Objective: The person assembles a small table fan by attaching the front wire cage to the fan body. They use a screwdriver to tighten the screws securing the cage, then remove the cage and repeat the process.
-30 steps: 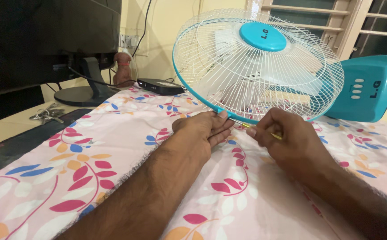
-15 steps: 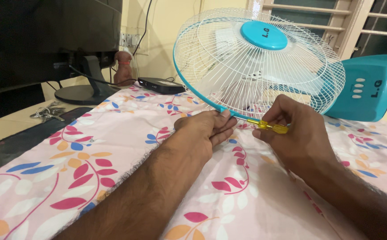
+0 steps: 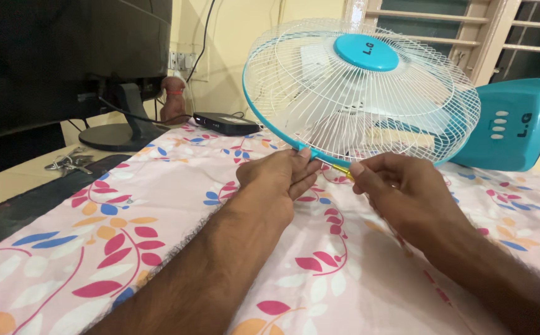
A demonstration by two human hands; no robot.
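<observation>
We see a floral cloth (image 3: 158,205) spread over the table, with keys (image 3: 68,163) lying just off its left edge. Behind them stands a dark monitor (image 3: 65,56), and near its stand we find a small black box (image 3: 225,123) and a brown figurine (image 3: 172,99) by the wall.

You have a table fan (image 3: 369,93) lying tilted on the floral cloth, its round white wire guard (image 3: 319,80) facing up toward you with a teal hub cap in the middle and a teal band running around the rim. Its teal base sits off to the right, button panel showing. At the lowest point of the rim, a small screwdriver (image 3: 341,169) with a yellow handle points its thin metal shaft leftward into the band's clip; most of the handle is covered.
</observation>
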